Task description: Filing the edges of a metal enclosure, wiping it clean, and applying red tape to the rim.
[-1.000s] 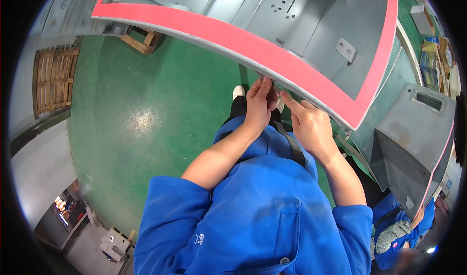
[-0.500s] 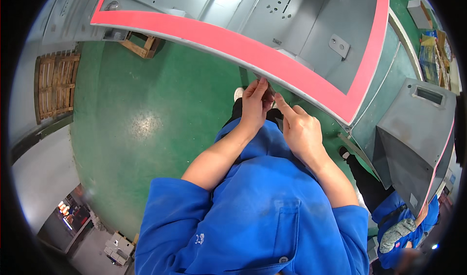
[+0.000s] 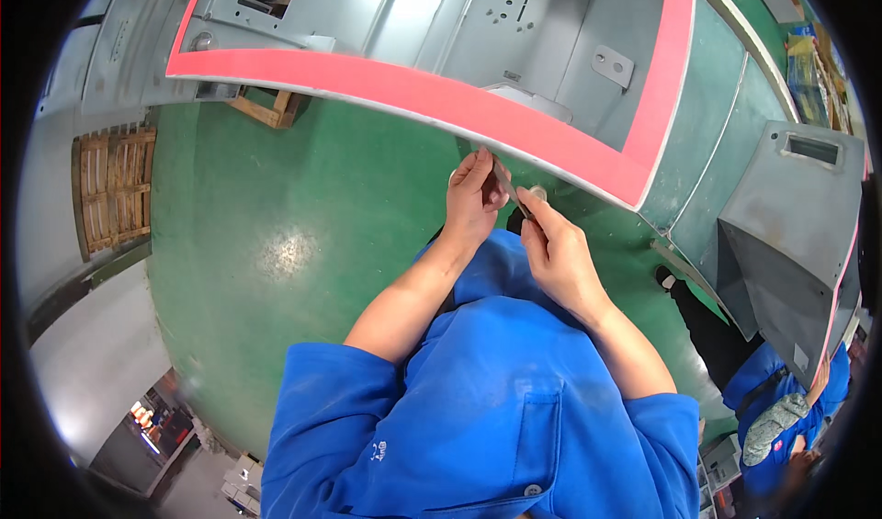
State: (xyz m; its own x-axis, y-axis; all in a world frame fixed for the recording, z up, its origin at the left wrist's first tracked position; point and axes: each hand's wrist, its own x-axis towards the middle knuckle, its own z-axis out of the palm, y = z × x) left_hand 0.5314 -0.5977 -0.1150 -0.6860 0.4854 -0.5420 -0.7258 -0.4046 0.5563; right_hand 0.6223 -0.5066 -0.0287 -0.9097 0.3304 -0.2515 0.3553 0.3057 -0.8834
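A large grey metal cabinet panel (image 3: 478, 23) with a pink-red border strip (image 3: 432, 96) lies in front of me. My left hand (image 3: 473, 197) and my right hand (image 3: 556, 253) meet just below the strip's near edge. Between their fingertips they pinch a thin grey strip (image 3: 508, 184) that runs up toward the panel's edge. A small round pale piece (image 3: 536, 193) sits at my right fingertips. My blue sleeves are rolled to the elbows.
Green floor (image 3: 276, 243) spreads to the left and below. A wooden pallet (image 3: 110, 188) lies far left, another wooden piece (image 3: 266, 107) under the panel. A second grey cabinet (image 3: 790, 234) stands at right, where another person in blue with a glove (image 3: 772, 427) works.
The view has shifted, so the panel and my hands sit higher in the picture. My right hand has drawn slightly away from the left, stretching the thin strip between them.
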